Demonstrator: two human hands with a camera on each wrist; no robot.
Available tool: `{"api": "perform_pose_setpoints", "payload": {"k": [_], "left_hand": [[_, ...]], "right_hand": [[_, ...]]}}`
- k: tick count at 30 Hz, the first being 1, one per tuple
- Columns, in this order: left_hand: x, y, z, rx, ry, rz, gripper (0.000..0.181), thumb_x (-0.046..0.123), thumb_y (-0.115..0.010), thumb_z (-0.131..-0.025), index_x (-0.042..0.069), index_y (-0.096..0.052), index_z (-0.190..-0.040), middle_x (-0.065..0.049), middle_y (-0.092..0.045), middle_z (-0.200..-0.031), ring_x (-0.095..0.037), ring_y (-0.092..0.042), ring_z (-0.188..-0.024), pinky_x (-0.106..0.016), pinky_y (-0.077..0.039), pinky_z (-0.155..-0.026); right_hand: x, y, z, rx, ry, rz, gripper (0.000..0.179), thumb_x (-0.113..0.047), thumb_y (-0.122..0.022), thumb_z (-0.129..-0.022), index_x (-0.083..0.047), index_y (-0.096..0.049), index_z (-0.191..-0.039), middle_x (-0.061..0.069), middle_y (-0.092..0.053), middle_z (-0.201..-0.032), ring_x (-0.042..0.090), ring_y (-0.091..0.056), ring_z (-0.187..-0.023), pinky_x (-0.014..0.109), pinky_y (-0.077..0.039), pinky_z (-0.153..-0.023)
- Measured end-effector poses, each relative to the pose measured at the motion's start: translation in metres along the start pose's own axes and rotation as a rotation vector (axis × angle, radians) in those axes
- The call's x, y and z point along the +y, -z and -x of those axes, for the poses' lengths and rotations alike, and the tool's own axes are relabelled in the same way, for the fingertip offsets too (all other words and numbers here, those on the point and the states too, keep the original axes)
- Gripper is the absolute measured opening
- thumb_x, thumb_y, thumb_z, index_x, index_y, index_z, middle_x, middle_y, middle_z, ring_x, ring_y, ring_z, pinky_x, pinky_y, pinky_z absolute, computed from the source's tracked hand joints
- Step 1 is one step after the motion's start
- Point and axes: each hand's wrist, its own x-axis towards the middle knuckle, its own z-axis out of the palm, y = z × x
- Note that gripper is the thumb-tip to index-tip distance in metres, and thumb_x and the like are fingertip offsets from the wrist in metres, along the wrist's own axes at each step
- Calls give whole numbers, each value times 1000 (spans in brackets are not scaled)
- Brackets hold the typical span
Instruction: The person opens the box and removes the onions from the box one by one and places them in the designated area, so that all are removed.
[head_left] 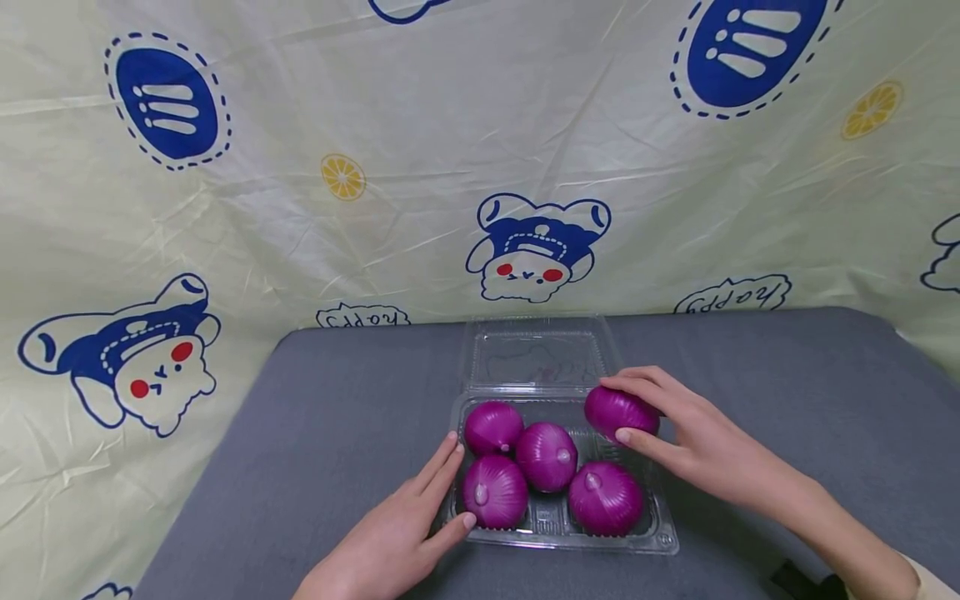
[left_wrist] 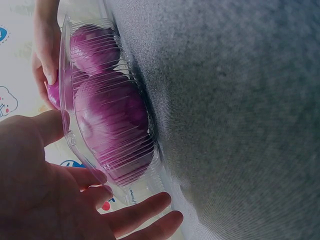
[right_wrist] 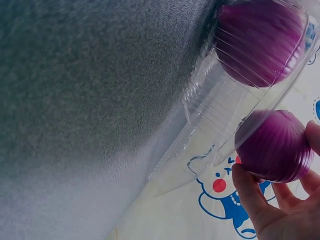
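Observation:
My right hand grips a purple onion between thumb and fingers, over the back right corner of a clear plastic clamshell box. In the right wrist view this onion shows at the box's rim, fingers around its lower side. Several more purple onions sit in the box, among them one at front right and one in the middle. My left hand rests along the box's left side, fingers extended; in the left wrist view its thumb lies at the rim.
The box's clear lid lies folded back toward the rear edge of the grey cloth-covered table. Behind the table hangs a pale printed curtain. A small dark object lies by the right forearm.

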Motion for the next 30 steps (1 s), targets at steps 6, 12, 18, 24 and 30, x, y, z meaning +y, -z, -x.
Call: {"api": "perform_pose_setpoints", "payload": {"k": [6,12,18,24,30], "left_hand": [[0,-1,0,-3,7,0,79,68,-39,-96,24,-18,-159,13,-7,-163,-18,-27,-144,-47,-38,-107],[-1,-1,1,12,-10,-6,79,67,-38,-96,23,-19,-159,12,-8,-163,-18,-29,-143,-47,-39,-106],[-1,-1,0,-1,3,-1,79,67,-39,-96,23,-19,-159,13,-8,-163,-19,-29,-143,-48,-39,-106],[0,-1,0,3,0,1,79,67,-39,-96,23,-19,-159,12,-8,-163,-19,-29,-143,-48,-39,-106],[0,0,1,16,-13,-2,79,67,-37,-96,23,-19,-159,12,-9,-163,-19,-30,-143,-48,-39,-105]], "right_hand": [[0,6,5,10,-43,-8,51,-28,-74,-90,-20,-54,-136,1,-49,-132,24,-55,-110,26,-57,-70],[6,13,13,46,-50,26,55,-25,-75,-90,-15,-52,-139,3,-49,-134,23,-54,-111,26,-57,-69],[10,18,19,71,-84,84,59,-29,-77,-88,-14,-53,-139,5,-53,-131,23,-55,-108,28,-57,-71],[17,21,25,118,-63,171,59,-27,-80,-84,-12,-57,-136,3,-55,-129,20,-56,-106,18,-52,-76],[28,23,33,119,-62,227,59,-28,-81,-83,-14,-57,-135,1,-56,-129,18,-55,-108,13,-47,-80]]}}
